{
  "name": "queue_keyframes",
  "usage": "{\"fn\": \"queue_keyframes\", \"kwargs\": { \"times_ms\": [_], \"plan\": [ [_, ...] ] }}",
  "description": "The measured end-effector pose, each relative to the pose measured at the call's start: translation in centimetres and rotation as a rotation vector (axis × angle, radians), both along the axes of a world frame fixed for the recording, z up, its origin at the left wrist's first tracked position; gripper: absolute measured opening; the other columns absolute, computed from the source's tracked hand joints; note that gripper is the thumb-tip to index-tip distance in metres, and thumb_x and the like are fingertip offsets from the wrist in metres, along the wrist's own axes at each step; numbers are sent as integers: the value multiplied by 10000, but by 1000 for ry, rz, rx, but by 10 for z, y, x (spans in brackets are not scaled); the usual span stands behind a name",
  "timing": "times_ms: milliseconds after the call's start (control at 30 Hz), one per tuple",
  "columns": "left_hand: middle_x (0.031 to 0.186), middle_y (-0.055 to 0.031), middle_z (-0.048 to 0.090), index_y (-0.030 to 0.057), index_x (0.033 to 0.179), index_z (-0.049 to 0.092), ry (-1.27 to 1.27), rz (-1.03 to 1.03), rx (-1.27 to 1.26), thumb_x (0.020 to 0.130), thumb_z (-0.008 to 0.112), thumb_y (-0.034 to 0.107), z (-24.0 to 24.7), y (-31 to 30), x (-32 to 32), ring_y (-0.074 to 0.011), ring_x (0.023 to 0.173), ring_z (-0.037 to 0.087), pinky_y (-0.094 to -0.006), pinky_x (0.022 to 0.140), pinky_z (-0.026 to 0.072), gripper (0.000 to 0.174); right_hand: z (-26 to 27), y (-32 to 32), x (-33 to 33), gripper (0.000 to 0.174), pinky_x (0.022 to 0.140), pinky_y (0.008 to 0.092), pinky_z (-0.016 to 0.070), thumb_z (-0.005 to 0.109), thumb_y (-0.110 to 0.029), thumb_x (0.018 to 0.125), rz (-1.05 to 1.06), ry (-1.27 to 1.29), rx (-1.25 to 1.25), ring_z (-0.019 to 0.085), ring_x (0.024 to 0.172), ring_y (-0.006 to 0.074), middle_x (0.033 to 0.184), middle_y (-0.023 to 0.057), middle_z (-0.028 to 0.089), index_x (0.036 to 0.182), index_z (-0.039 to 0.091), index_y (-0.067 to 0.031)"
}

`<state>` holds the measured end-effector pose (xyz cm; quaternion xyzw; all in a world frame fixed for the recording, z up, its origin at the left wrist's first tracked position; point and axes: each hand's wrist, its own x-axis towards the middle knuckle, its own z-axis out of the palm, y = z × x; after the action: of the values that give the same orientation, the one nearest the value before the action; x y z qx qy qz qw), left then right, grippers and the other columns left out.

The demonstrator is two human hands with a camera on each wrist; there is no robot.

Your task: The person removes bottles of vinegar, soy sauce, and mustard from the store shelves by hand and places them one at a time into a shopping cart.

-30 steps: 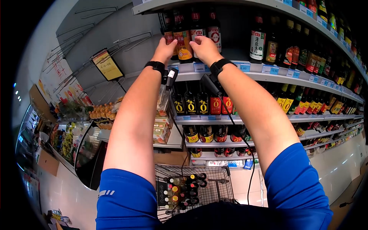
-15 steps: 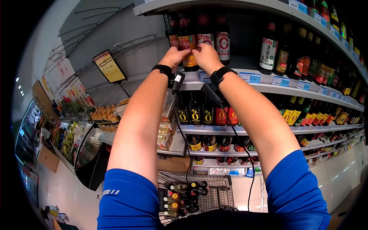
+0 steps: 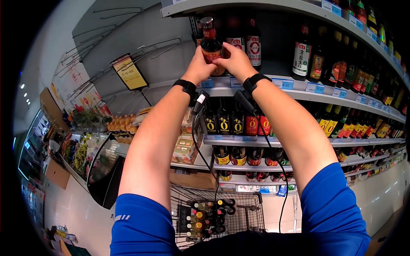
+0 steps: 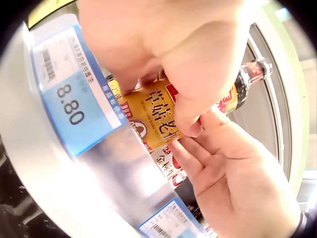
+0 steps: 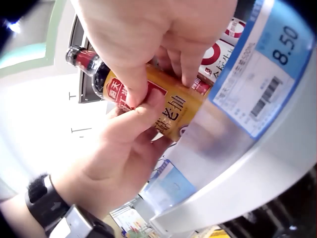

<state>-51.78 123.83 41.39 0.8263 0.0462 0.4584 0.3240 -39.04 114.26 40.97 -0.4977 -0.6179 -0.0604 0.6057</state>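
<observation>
Both hands hold a dark soy sauce bottle [image 3: 211, 44] with an orange-yellow label, at the front of the upper shelf in the head view. Its neck leans out toward me. My left hand [image 3: 200, 67] grips its left side and my right hand [image 3: 237, 62] its right, the thumbs meeting across the label. In the left wrist view the label [image 4: 154, 115] shows between the left hand [image 4: 163, 44] and the right hand [image 4: 242, 173]. The right wrist view has the right hand [image 5: 163, 34] above the bottle [image 5: 163, 96] and the left hand [image 5: 106, 153] below.
Red-and-white-labelled bottles [image 3: 253, 45] stand right of the held one, behind a shelf lip with price tags [image 3: 282, 83]. Another shelf overhangs above [image 3: 256, 7]. A cart [image 3: 250, 213] with several bottles stands below. Wire hooks [image 3: 158, 47] project on the left, and camera cables [image 3: 273, 158] hang from the wrists.
The hands have closed in around the orange-labelled bottle, thumbs coming together in front. The bottle has gone from upright to leaning toward me. The head view has shifted slightly.
</observation>
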Motion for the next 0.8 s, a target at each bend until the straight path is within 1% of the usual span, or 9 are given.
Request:
{"fn": "queue_keyframes", "kwargs": {
  "times_ms": [133, 167, 333, 400, 467, 667, 700, 733, 800],
  "plan": [
    [1190, -141, 562, 36, 1285, 378, -138, -55, 122, 756, 710, -23, 3, -22, -15, -232, 1096, 585, -357, 933, 483, 627, -4, -15, -12, 603, 861, 330, 512, 758, -79, 747, 66, -3, 88, 669, 979, 271, 1101, 159, 678, 1302, 523, -65],
    [1167, -151, 566, 42, 1285, 381, -108, 93, 221, 755, 705, -16, 3, -31, -23, -284, 1097, 585, -377, 945, 476, 624, -3, -22, -15, 594, 868, 330, 510, 757, -72, 749, 122, 18, 102, 663, 997, 262, 1119, 153, 670, 1297, 528, -71],
    [1185, -104, 575, 59, 1269, 455, -213, 141, 418, 709, 720, -46, 19, -88, -68, -261, 1116, 570, -369, 961, 449, 629, 16, -96, -57, 610, 928, 330, 489, 766, -56, 762, 155, -115, 184, 629, 1081, 224, 1189, 124, 635, 1313, 506, -76],
    [1159, -158, 576, 59, 1267, 433, -151, 97, 486, 726, 702, 12, 21, -117, -90, -359, 1125, 552, -411, 925, 467, 607, 10, -125, -72, 709, 1048, 341, 423, 734, 39, 786, 286, -67, 166, 549, 1195, 188, 1283, 85, 565, 1403, 403, -67],
    [1154, -160, 581, 60, 1266, 442, -176, 102, 497, 728, 702, 29, 7, -140, -103, -361, 1112, 558, -408, 911, 470, 599, -3, -154, -85, 717, 1040, 357, 440, 779, -45, 774, 284, -64, 117, 562, 1187, 208, 1257, 109, 583, 1383, 400, -53],
    [1087, -162, 620, 56, 1219, 479, -20, 83, 247, 693, 766, 75, -94, -195, -141, -341, 1019, 611, -387, 855, 497, 600, -94, -215, -120, 750, 1014, 332, 463, 775, -13, 761, 417, 197, -160, 558, 1167, 176, 1251, 79, 559, 1394, 374, -42],
    [1154, -85, 617, 26, 1242, 467, 41, -48, 43, 749, 784, 59, -113, -210, -146, -168, 1071, 613, -306, 936, 476, 587, -112, -224, -125, 603, 917, 329, 532, 692, 83, 811, 275, 88, -212, 641, 1039, 198, 1161, 105, 600, 1329, 399, -12],
    [1141, -83, 623, 27, 1243, 471, 43, -53, -23, 745, 796, 73, -135, -219, -148, -165, 1048, 623, -303, 929, 480, 597, -114, -240, -139, 635, 1006, 334, 443, 712, 29, 808, 496, 371, -286, 546, 1172, 198, 1233, 100, 570, 1364, 407, -14],
    [1068, -148, 624, 55, 1214, 482, 131, -18, -58, 683, 804, 110, -197, -215, -154, -330, 997, 621, -379, 842, 499, 623, -178, -246, -134, 735, 976, 332, 485, 787, -12, 743, 255, 131, -363, 576, 1135, 185, 1216, 87, 565, 1367, 399, -53]
  ]
}}
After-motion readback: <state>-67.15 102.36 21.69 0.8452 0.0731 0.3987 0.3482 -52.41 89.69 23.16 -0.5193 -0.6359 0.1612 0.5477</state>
